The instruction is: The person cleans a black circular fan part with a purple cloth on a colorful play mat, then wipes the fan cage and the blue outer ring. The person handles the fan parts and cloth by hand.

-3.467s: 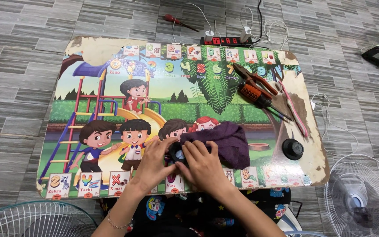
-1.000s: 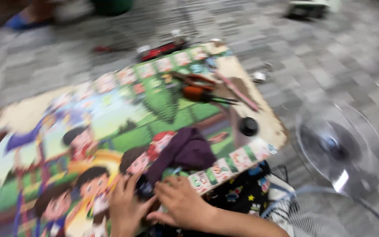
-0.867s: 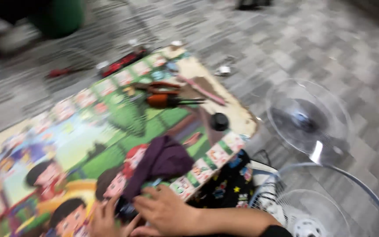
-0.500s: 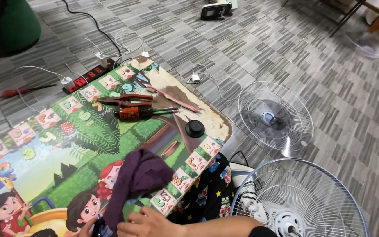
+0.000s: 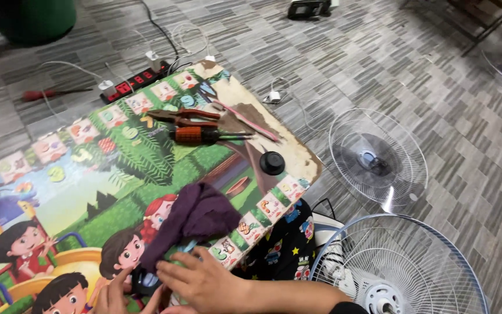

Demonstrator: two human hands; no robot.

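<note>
1. Tabletop (image 5: pixel 59 192), low, cartoon-printed, its far corner worn bare: carries everything listed below. Judged risk: a knee or elbow nudging it would send the loose items rolling.
2. White fan grille (image 5: pixel 399 267), on the floor just right of the right hand; a second grille (image 5: pixel 377 158) lies beyond it. Judged risk: a sweeping forearm could snag the wires.
3. Purple cloth (image 5: pixel 196 216), touching and just ahead of the right hand. Judged risk: it may slip and hide the part beneath.
4. Right hand (image 5: pixel 204 282), fingers curled, pressing down at the cloth's near edge.
5. Left hand (image 5: pixel 114 296), partly out of frame; cannot tell its grip.
6. Small dark part (image 5: pixel 145 280), between the two hands, touched by both. Judged risk: sliding off the near edge.
7. Pliers (image 5: pixel 184 117) and screwdriver (image 5: pixel 201 135), well ahead of both hands.
8. Black knob (image 5: pixel 272 163), ahead-right near the edge: could roll off.
</note>
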